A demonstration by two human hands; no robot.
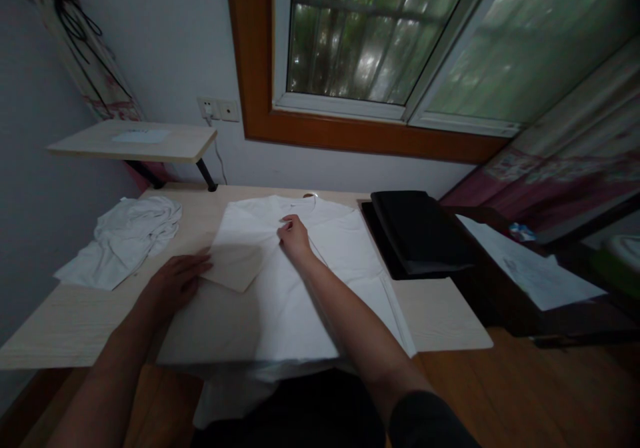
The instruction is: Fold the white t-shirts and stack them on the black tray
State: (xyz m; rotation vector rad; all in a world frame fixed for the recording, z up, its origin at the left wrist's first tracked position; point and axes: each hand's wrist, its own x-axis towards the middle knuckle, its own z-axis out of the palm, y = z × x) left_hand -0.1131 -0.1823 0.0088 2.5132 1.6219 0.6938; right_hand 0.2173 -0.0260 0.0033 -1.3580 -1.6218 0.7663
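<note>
Shirt (pixel 295 328): white, laid flat on the table (pixel 445 315), collar at 12 o'clock, long axis running toward 6.
Shaded flap (pixel 237 268): at 3 o'clock from the left hand (pixel 175 280), the nearer one; at 7 to 8 from the right hand (pixel 296 238).
Left fingers: extended together at the flap's edge; any pinch, cannot tell.
Right fingers: curled at the shirt's chest; cannot tell whether pinching cloth.

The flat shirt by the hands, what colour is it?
The shirt is white; the head view shows it best.
</note>
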